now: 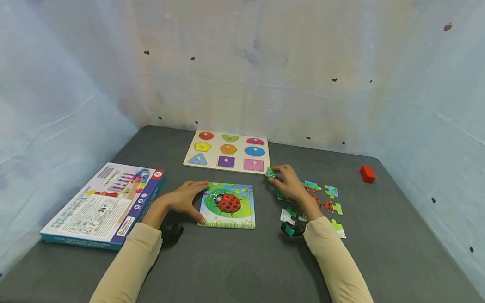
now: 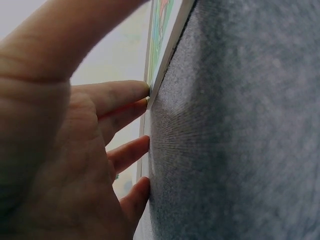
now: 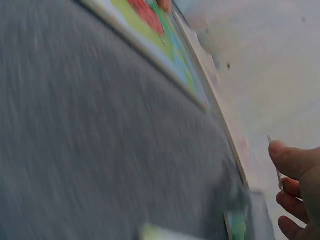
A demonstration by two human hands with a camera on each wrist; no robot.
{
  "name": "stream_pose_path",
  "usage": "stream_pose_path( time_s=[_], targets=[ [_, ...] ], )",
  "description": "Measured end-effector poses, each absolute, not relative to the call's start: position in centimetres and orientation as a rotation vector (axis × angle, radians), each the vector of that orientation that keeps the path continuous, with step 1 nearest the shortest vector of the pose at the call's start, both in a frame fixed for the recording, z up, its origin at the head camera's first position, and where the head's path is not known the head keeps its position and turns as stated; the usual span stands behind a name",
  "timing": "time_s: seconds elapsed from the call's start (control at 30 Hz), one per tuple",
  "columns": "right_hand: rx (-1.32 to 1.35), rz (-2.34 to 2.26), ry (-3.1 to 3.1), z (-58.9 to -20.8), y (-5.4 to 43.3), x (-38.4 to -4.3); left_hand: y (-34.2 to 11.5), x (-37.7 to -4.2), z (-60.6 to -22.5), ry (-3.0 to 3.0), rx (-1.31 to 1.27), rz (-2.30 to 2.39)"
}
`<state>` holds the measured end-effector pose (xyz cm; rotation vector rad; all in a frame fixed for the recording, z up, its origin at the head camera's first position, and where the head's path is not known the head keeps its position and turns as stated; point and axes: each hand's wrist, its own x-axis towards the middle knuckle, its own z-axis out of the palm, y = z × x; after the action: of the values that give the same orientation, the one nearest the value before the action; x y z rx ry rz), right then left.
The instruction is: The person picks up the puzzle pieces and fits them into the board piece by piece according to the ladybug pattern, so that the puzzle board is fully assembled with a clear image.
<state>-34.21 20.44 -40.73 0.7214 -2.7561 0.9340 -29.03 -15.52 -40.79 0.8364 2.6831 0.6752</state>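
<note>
Aloft, one small puzzle piece (image 1: 270,172).

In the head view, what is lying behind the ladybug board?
Behind the ladybug board lies the knobbed shape puzzle; the grey tabletop beneath both is covered.

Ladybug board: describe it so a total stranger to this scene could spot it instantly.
On the dark gray table, find the pale board of colored shapes at the back. Nearer the camera, between the left hand and the right hand, lies the ladybug board. It alone shows one whole red, black-spotted ladybug; the loose puzzle pieces to its right carry only parts.
</note>
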Motion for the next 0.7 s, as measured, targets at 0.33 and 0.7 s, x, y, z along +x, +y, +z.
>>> stream_pose_path(
  time_s=[0.33,0.7],
  targets=[
    [1.052,0.976,-2.532,-40.4,15.2,-33.2,-15.5,-28.9,-40.8,2.691,0.87,0.689],
    [1.231,0.999,-2.468,-41.0,11.1,-32.4,-15.7,-28.8,-40.8,2.697,0.878,0.711]
  ],
)
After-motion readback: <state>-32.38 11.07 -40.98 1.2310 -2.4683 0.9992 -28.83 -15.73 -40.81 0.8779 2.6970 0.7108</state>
